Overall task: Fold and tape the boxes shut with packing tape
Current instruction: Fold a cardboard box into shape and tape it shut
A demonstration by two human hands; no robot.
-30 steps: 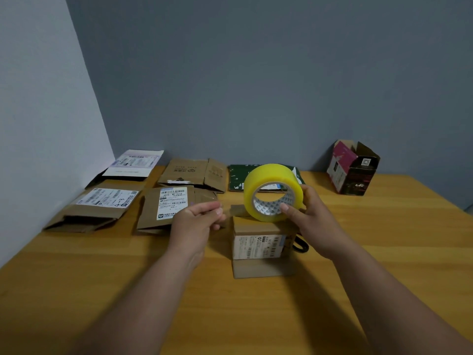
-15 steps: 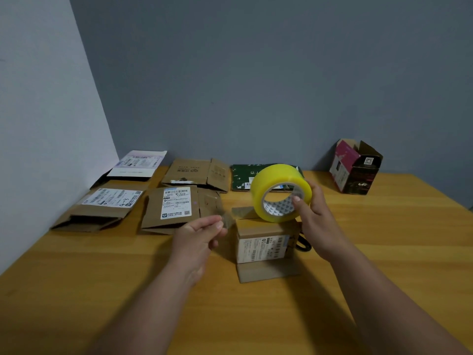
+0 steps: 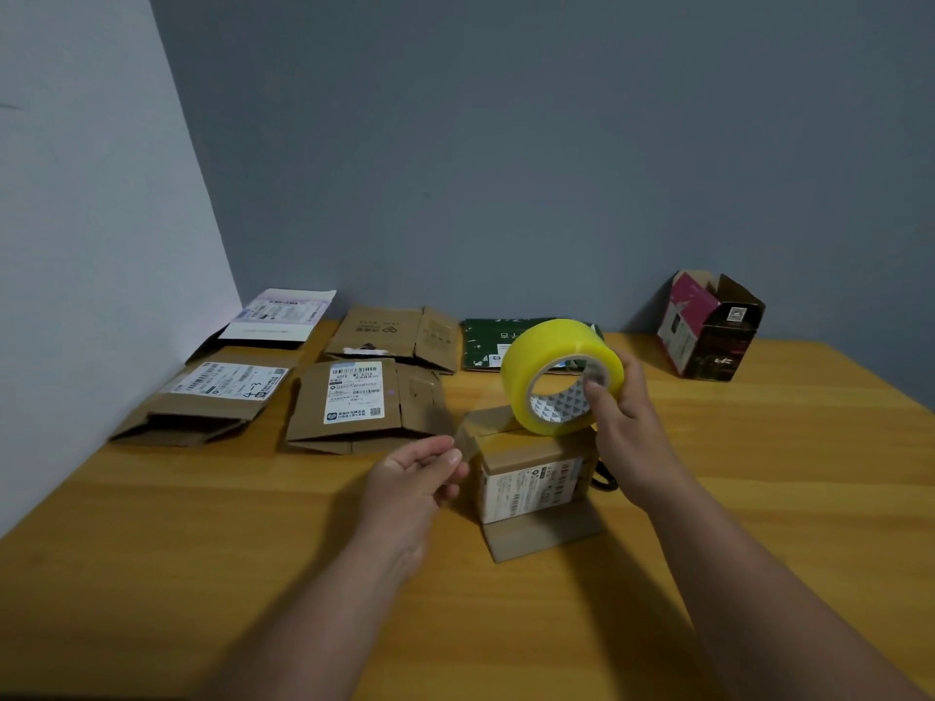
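Note:
A small brown cardboard box (image 3: 531, 485) with a white label stands at the middle of the wooden table (image 3: 202, 548), one flap lying out toward me. My right hand (image 3: 625, 422) grips a yellow roll of packing tape (image 3: 554, 369) just above the box's top, thumb through the core. A clear strip of tape (image 3: 480, 430) runs from the roll down to the left. My left hand (image 3: 415, 473) pinches the free end of that strip beside the box's upper left corner.
Several flattened cardboard boxes (image 3: 354, 404) with shipping labels lie at the back left, near the wall corner. A flat green box (image 3: 498, 341) lies behind the roll. An open pink and black box (image 3: 708, 328) stands at the back right. A black object (image 3: 604, 478) peeks from behind the small box.
My left hand has drawn down and away from the roll, pulling a strip of tape out to the left. My right hand has shifted the roll slightly right above the box.

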